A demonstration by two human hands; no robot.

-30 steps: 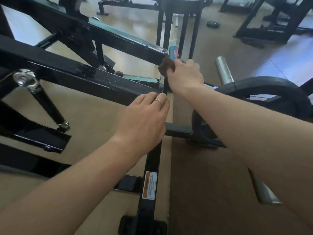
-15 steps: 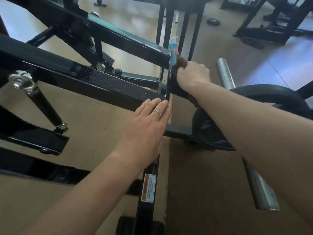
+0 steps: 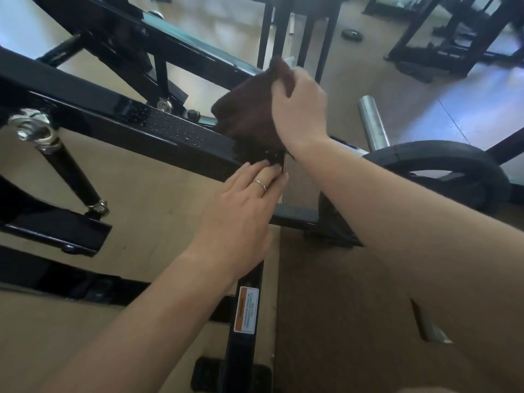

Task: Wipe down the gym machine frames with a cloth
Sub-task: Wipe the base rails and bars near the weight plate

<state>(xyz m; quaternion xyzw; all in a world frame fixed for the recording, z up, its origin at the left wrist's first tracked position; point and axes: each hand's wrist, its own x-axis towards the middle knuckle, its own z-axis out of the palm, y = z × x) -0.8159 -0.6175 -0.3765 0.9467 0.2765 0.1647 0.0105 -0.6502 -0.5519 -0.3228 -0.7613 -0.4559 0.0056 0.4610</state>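
A black gym machine frame [image 3: 93,114] crosses the view from upper left to centre, its top wet with droplets. My right hand [image 3: 300,109] grips a dark brown cloth [image 3: 246,117], which hangs over the frame's right end. My left hand [image 3: 249,205], with a ring on one finger, lies with straight fingers against the frame end just below the cloth, fingertips touching the cloth's lower edge. The black upright post [image 3: 246,330] with an orange and white label runs down under my left wrist.
A black weight plate [image 3: 442,171] on a steel sleeve [image 3: 371,123] sits to the right. A chrome rod end [image 3: 34,129] sticks out at the left. More black machine frames [image 3: 442,38] stand at the back. Tan floor lies on the left, a brown mat [image 3: 340,321] on the right.
My right hand pulled the cloth from the far crossbar end back over the near frame end, and the cloth opened out. My left hand stayed on the frame end, its fingers now straight.
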